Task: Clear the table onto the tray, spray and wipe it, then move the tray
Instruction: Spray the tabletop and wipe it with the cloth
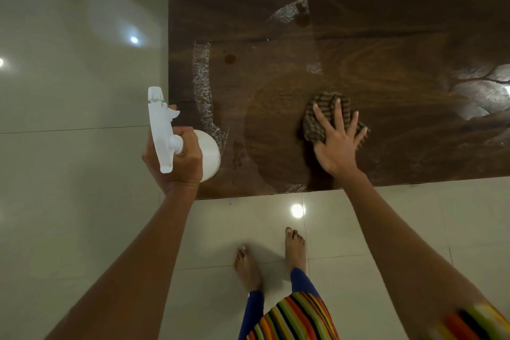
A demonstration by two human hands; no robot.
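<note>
The dark glossy wooden table [358, 22] fills the upper right, with wet streaks and a few dark spots on it. My left hand [176, 160] grips a white spray bottle [165, 130] by its neck, above the table's near left corner, nozzle pointing away. My right hand [338, 143] lies flat, fingers spread, on a crumpled brown checked cloth [323, 116] that rests on the table near its front edge. No tray is in view.
Pale glossy floor tiles [69, 91] surround the table on the left and front and reflect ceiling lights. My bare feet [295, 248] stand just in front of the table's front edge. A bright reflection lies on the table's right side.
</note>
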